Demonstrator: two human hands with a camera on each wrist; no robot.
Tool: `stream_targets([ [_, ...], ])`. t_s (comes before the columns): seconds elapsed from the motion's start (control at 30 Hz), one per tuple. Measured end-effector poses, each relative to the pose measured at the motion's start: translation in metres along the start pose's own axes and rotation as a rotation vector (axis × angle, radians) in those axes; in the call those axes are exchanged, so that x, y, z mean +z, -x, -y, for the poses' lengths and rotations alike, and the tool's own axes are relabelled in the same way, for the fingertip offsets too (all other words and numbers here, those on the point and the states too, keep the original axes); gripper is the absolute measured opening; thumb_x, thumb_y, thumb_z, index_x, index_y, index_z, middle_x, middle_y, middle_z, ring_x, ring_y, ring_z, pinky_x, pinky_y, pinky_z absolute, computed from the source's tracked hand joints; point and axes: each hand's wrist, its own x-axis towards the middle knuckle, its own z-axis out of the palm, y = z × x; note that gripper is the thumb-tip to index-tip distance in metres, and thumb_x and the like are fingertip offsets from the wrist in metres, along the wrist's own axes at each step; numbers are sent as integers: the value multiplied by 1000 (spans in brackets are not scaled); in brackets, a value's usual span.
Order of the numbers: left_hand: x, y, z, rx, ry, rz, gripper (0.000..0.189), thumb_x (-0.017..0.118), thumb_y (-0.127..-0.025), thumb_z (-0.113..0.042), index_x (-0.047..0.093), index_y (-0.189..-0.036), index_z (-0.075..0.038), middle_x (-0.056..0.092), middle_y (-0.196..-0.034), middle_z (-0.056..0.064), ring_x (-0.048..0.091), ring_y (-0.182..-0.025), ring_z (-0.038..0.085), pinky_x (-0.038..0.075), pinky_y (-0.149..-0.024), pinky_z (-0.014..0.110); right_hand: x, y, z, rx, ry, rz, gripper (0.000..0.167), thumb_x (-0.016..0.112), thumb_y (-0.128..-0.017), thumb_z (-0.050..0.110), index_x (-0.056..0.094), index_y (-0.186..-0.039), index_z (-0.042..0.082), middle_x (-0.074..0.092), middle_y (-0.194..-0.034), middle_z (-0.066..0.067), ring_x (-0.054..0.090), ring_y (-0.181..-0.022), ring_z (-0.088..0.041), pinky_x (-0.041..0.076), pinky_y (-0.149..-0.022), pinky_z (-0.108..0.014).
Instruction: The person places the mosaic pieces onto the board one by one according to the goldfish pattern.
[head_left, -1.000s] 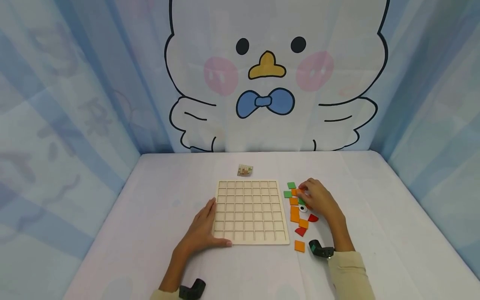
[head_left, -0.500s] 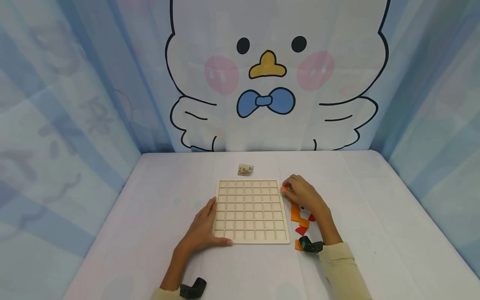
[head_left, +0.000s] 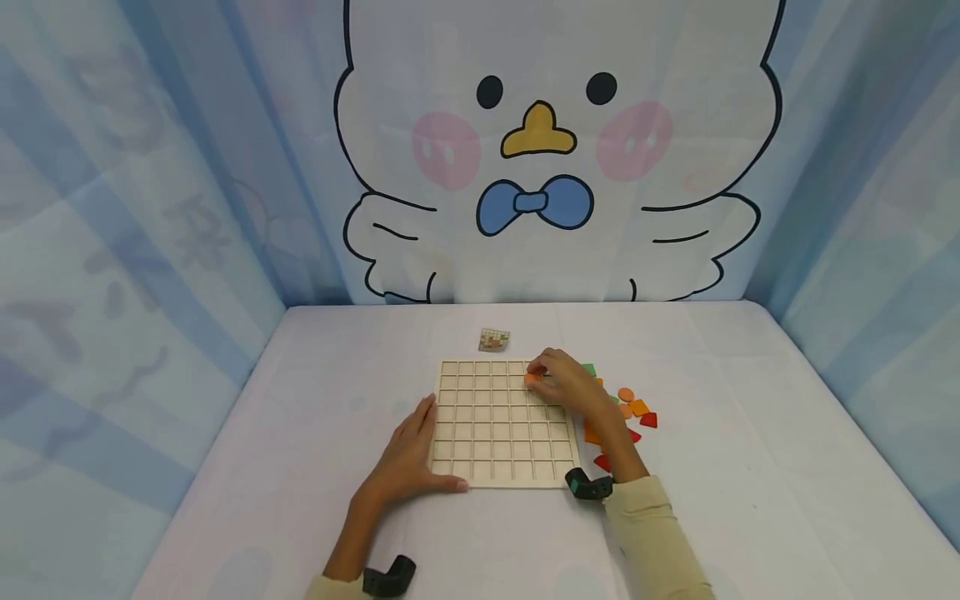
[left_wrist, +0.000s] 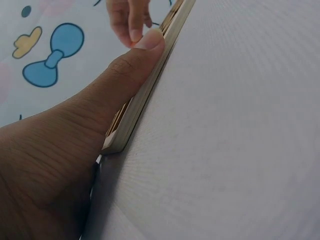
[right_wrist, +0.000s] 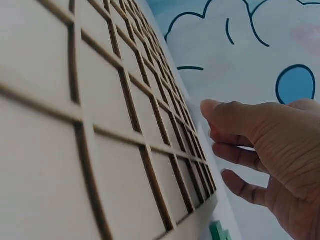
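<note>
A pale wooden grid board (head_left: 491, 432) with square recesses lies on the table. My left hand (head_left: 405, 454) rests against its near left corner, straight fingers along the left side and thumb along the front edge. In the left wrist view the thumb (left_wrist: 132, 65) lies over the board's rim. Over the far right part of the board, my right hand (head_left: 566, 385) pinches a small orange piece (head_left: 532, 379) between thumb and fingertips. That piece is hidden behind the fingers in the right wrist view, where the hand (right_wrist: 270, 145) is beside the grid.
Right of the board lie loose pieces, partly hidden by the right arm: a green one (head_left: 589, 368), an orange disc (head_left: 626, 393), an orange square (head_left: 639, 407) and a red one (head_left: 648, 421). Behind the board sits a small patterned card (head_left: 494, 339). A curtain hangs beyond the table.
My right hand has moved left from the loose pieces to over the board, with an orange piece in its fingertips. Several pieces beside the board now show farther right. My left hand has stayed put.
</note>
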Motion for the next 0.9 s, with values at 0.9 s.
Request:
stream_targets([
  [0.9, -2, 0, 0, 8, -35, 18, 137, 79, -59, -73, 11, -157, -4, 8, -165, 13, 21, -148, 36, 25, -117, 57, 56, -51, 72, -78, -53, 161, 27, 66, -94, 24, 68, -113, 5, 64, -110, -6, 61, -105, -20, 51, -93, -36],
])
